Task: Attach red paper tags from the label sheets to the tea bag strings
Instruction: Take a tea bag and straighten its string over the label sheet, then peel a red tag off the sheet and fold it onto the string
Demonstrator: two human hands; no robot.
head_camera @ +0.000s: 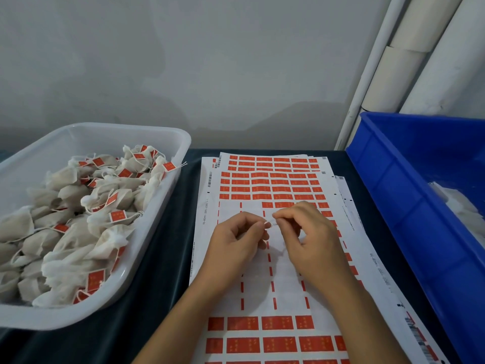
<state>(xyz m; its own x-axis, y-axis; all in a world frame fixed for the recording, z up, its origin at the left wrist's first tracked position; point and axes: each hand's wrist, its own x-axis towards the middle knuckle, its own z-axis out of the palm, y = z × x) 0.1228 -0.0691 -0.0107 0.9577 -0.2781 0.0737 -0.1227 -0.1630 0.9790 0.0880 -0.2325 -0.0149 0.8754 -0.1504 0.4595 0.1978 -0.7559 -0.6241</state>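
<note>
Label sheets (265, 185) with rows of red tags lie stacked on the dark table; the middle rows of the top sheet are peeled bare. Above that bare patch my left hand (236, 240) and my right hand (309, 235) meet, fingers curled. Between their fingertips they pinch a thin white tea bag string (271, 224). The tea bag itself is mostly hidden under my right hand, and I cannot see a red tag between the fingers. A clear tub (170, 195) at the left holds several tagged tea bags (105, 206).
A blue plastic crate (409, 195) stands at the right with white tea bags (462, 206) inside. A grey wall closes the back, with white pipes (399, 74) in the right corner. Dark table cloth (168, 258) shows between the tub and the sheets.
</note>
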